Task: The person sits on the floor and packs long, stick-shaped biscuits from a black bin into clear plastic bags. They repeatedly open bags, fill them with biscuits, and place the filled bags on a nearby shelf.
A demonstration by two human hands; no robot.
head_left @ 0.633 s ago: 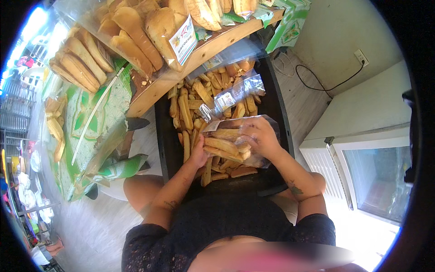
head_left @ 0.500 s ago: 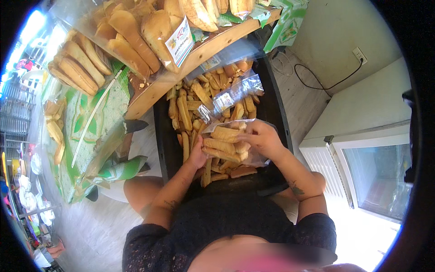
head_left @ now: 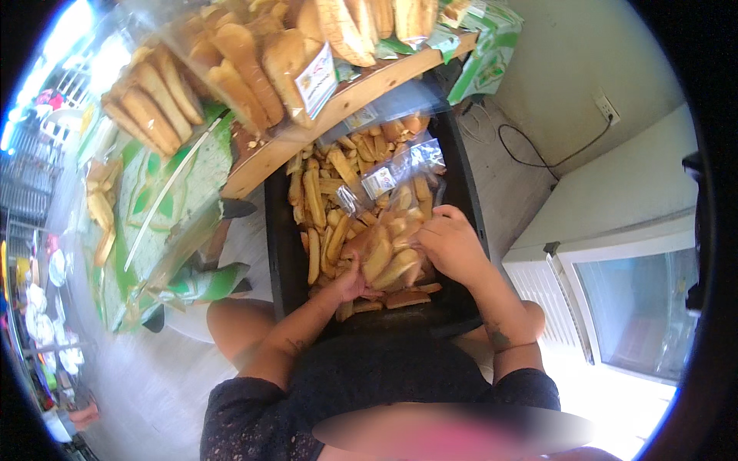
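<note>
Between my hands is a clear plastic bag (head_left: pixel 394 260) with several toasted bread sticks in it, tilted over the tub. My left hand (head_left: pixel 355 283) cups its lower left side, the fingers partly under it. At the bag's right edge, my right hand (head_left: pixel 448 244) pinches the plastic with bent fingers. Below lies a heap of loose golden bread sticks (head_left: pixel 314 196) in a black tub (head_left: pixel 277 261). Flat clear bags with a label (head_left: pixel 379 183) rest on top of the heap.
To the left, a wooden-edged table (head_left: pixel 284 146) with a green-and-white cover holds bagged bread (head_left: pixel 242 73) and a few loose pieces (head_left: pixel 100 211). A white glass-doored appliance (head_left: pixel 615 261) stands at right, near a black cord (head_left: pixel 530 161) plugged into a wall outlet (head_left: pixel 606 106).
The filled bag has tipped from lying level to slanting, and moved slightly down. My left hand has shifted lower and to the right; my right hand still grips its right edge.
</note>
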